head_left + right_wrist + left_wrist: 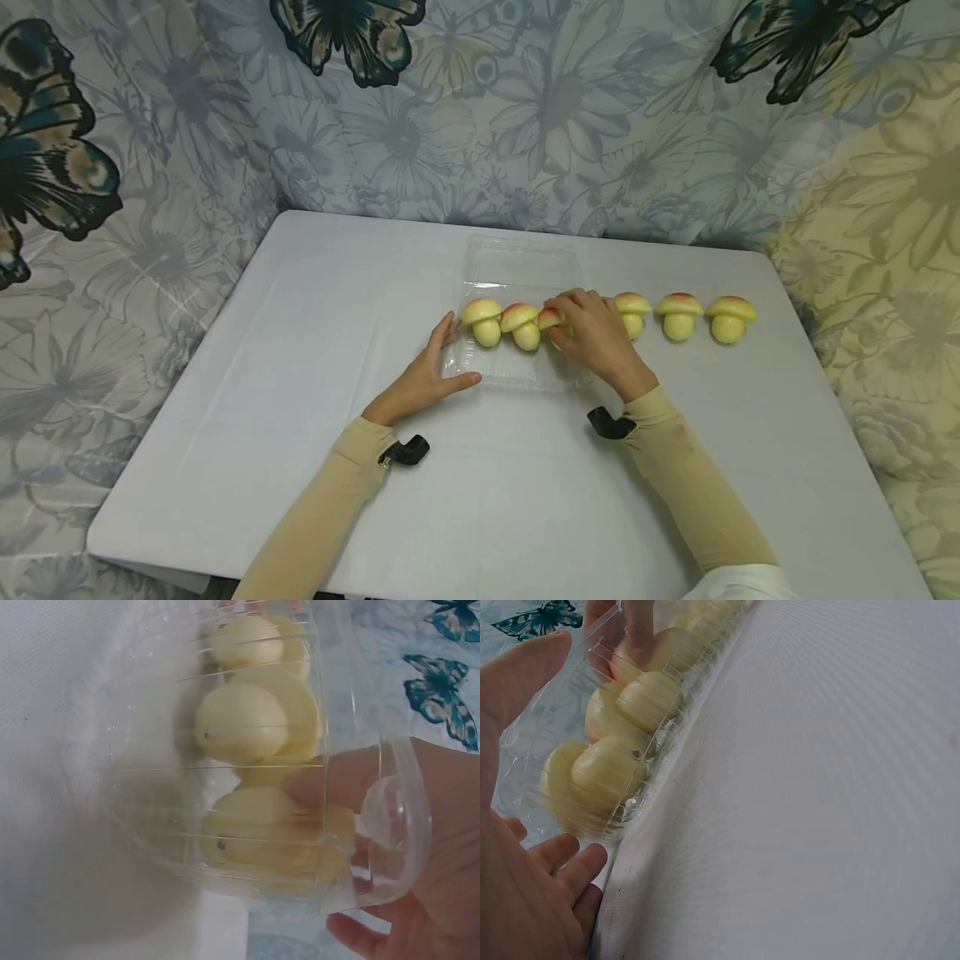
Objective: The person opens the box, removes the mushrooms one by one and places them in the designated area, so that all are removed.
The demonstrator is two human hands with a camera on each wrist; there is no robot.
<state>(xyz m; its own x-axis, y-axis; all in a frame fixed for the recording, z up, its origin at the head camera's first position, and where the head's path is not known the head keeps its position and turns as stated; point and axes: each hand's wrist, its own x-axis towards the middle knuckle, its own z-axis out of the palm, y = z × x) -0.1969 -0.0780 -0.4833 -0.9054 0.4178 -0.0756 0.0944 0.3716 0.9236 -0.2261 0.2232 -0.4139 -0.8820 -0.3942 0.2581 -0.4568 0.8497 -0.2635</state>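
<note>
A clear plastic clamshell container (498, 367) lies with its lid (521, 260) folded back. Two yellow mushroom-shaped pieces with reddish caps stand in it: the left mushroom (487, 333) and the middle mushroom (527, 335). My right hand (597, 337) reaches over the container's right wall and pinches a third mushroom (247, 825), partly hidden by the fingers in the head view. At the container's left end is my left hand (423, 375), thumb and fingers spread around the corner, holding nothing. Whether it touches the plastic I cannot tell.
Right of the container, three more mushrooms stand in a row: one beside the right hand (633, 312), a middle one (679, 317) and an end one (729, 319). A white-covered table (300, 275) carries everything. Butterfly-patterned cloth (405, 142) hangs behind it.
</note>
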